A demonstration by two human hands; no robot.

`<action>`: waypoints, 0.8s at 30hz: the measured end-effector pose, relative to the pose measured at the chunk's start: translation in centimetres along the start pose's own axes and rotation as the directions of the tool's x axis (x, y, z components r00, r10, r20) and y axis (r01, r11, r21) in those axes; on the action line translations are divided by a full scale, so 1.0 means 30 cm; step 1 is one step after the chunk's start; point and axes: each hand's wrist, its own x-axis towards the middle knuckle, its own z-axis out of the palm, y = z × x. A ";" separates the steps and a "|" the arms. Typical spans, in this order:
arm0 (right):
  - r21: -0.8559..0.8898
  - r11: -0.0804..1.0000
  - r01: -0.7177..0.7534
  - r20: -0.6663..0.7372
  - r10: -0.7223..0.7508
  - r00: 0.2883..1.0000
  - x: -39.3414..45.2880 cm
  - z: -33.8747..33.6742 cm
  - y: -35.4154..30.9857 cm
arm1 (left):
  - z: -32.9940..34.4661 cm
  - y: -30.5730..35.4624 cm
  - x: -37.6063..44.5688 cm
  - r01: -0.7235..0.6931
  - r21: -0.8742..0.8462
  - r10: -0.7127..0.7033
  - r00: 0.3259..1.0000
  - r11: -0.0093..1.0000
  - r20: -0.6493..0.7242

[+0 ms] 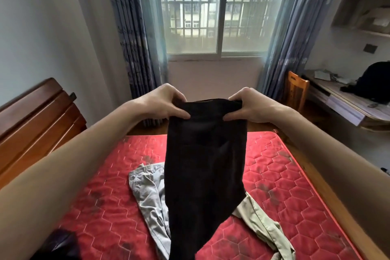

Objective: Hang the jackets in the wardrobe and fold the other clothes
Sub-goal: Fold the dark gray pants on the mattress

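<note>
- Your left hand (pixel 166 101) pinches the black garment (pixel 202 167) at its top left corner, thumb in front, fingers curled over the edge.
- Your right hand (pixel 248 105) grips the top right corner the same way, at 3 o'clock from the left.
- The garment hangs straight down from both hands, out over the red mattress (pixel 285 186).
- A grey garment (pixel 147 192) lies crumpled on the mattress at 8 o'clock from the black one, partly hidden behind it.
- A beige garment (pixel 261 224) lies at 5 o'clock, also partly covered.
- Something dark (pixel 61 245) sits at the mattress's 7 o'clock corner; what it is, you can't tell.
- A window (pixel 219 8) at 12 o'clock, a chair (pixel 295 88) and a desk (pixel 346 105) at 2 o'clock.
</note>
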 end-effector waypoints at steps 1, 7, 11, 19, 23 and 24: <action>-0.024 1.000 -0.004 0.002 0.004 1.000 0.046 0.014 0.018 | -0.004 -0.023 0.037 -0.004 0.080 0.005 1.000 0.997 -0.009; -0.212 0.977 -0.010 -0.077 -0.007 0.997 0.321 0.004 0.048 | -0.049 -0.136 0.254 0.062 0.268 0.014 0.962 0.962 -0.272; -0.392 0.920 -0.001 -0.297 -0.126 0.947 0.427 -0.086 -0.040 | -0.195 -0.102 0.351 0.035 0.386 0.172 0.855 0.922 -0.489; -0.444 0.893 -0.072 -0.696 -0.292 0.656 0.456 -0.411 -0.218 | -0.395 0.175 0.397 -0.151 0.361 0.387 0.487 0.920 -0.783; -0.479 0.873 -0.088 -0.719 -0.333 0.610 0.356 -0.386 -0.180 | -0.340 0.196 0.326 -0.222 0.375 0.434 0.515 0.900 -0.739; -0.485 0.871 -0.078 -0.712 -0.342 0.614 0.323 -0.352 -0.154 | -0.308 0.183 0.302 -0.234 0.377 0.442 0.540 0.896 -0.716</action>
